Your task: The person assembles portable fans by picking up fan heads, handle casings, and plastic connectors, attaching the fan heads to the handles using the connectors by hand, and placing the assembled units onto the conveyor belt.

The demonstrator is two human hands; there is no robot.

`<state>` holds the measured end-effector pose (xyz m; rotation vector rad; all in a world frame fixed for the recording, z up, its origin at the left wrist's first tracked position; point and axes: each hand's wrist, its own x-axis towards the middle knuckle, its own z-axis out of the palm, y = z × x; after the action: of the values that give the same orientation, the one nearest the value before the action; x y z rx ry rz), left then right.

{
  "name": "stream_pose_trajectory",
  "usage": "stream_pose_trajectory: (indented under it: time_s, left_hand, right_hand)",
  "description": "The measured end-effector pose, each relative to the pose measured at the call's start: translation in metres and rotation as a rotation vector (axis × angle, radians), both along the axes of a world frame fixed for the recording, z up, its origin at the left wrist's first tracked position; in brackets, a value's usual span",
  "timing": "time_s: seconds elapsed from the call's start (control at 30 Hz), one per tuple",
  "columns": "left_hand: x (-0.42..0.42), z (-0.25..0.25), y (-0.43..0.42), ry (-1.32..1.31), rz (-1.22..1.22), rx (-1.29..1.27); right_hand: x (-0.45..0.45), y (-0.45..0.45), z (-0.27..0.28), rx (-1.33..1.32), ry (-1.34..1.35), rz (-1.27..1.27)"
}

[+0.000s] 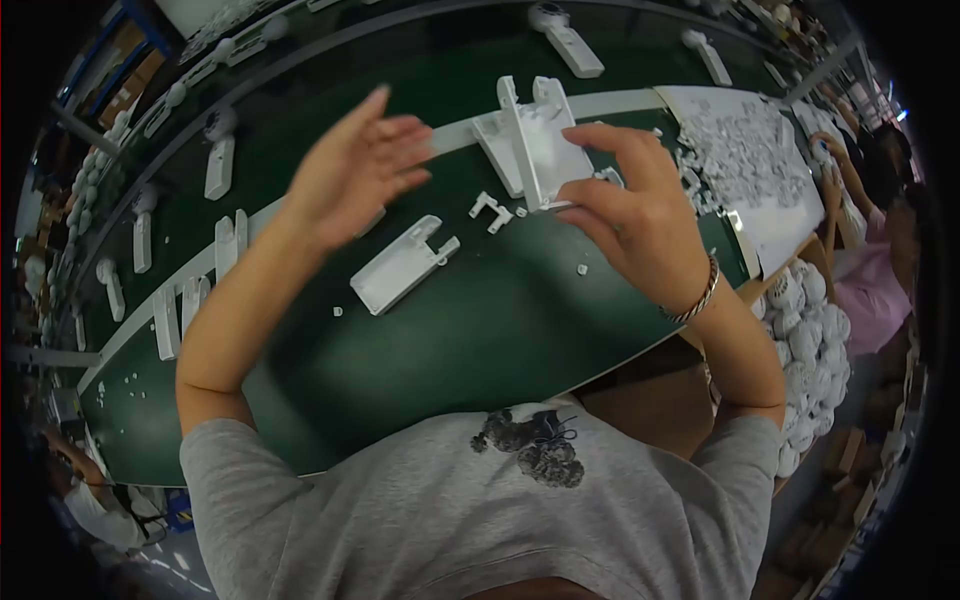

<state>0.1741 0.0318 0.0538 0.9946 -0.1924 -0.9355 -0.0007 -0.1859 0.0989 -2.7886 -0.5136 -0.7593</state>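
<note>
My right hand grips a white plastic housing by its right side, thumb and index finger at its edges. The housing is tilted up and shows its hollow inside. Another white shell lies partly hidden behind it. My left hand is raised to the left with fingers spread, slightly blurred and holding nothing. Below it, a white housing with a notched end lies on the green table. Between the two housings sits a small white U-shaped bracket.
A pile of small white parts covers a sheet at the right. Beside the table are many round white pieces. Finished-looking white units lie on the green belt beyond. Another person's hand is at the far right.
</note>
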Motion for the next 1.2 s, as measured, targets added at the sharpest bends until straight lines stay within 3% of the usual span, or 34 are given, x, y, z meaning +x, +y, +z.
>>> stream_pose_trajectory:
  time_s: [0.07, 0.2, 0.3, 0.43, 0.53, 0.6, 0.67, 0.77, 0.8, 0.87, 0.97, 1.0, 1.07, 1.17, 1.2]
  left_hand:
    - [-0.052, -0.009, -0.036, 0.199, -0.256, -0.084]
    - [-0.109, -0.021, -0.091, 0.392, -0.357, -0.3]
    - [-0.122, -0.035, -0.11, 0.446, -0.487, -0.283]
    - [-0.128, -0.047, -0.121, 0.398, -0.576, -0.178]
    - [-0.121, -0.045, -0.123, 0.335, -0.564, -0.152]
    - [-0.119, -0.042, -0.123, 0.3, -0.54, -0.171]
    - [-0.116, -0.038, -0.126, 0.272, -0.507, -0.159]
    - [-0.115, -0.034, -0.127, 0.223, -0.492, -0.156]
    - [-0.115, -0.032, -0.127, 0.204, -0.481, -0.152]
    - [-0.112, -0.033, -0.125, 0.186, -0.494, -0.147]
    - [-0.113, -0.033, -0.118, 0.214, -0.53, -0.114]
    - [-0.115, -0.033, -0.116, 0.23, -0.544, -0.097]
    - [-0.115, -0.038, -0.113, 0.242, -0.597, -0.103]
    - [-0.116, -0.042, -0.103, 0.191, -0.659, -0.043]
    - [-0.117, -0.043, -0.099, 0.196, -0.681, -0.035]
  right_hand:
    - [-0.026, 0.006, -0.004, 0.025, 0.02, -0.048]
    - [-0.069, 0.009, -0.027, 0.016, 0.05, -0.132]
    - [-0.094, 0.009, -0.046, 0.039, 0.06, -0.233]
    - [-0.138, -0.02, -0.027, 0.204, 0.116, -0.325]
    - [-0.197, -0.089, -0.02, -0.043, 0.25, -0.729]
    - [-0.233, -0.121, -0.028, -0.128, 0.587, -1.085]
    - [-0.249, -0.141, -0.045, -0.082, 0.854, -1.226]
    - [-0.264, -0.168, -0.062, 0.141, 0.743, -1.12]
    - [-0.269, -0.173, -0.064, 0.067, 0.584, -1.095]
    - [-0.252, -0.158, -0.029, 0.547, 0.458, -1.128]
    - [-0.225, -0.137, -0.008, 1.436, 0.338, -0.57]
    - [-0.216, -0.136, -0.013, 1.562, 0.399, -0.345]
    - [-0.183, -0.115, -0.014, 1.655, 0.54, -0.015]
    - [-0.137, -0.097, -0.028, 1.689, 0.69, 0.21]
    - [-0.124, -0.094, -0.032, 1.643, 0.714, 0.149]
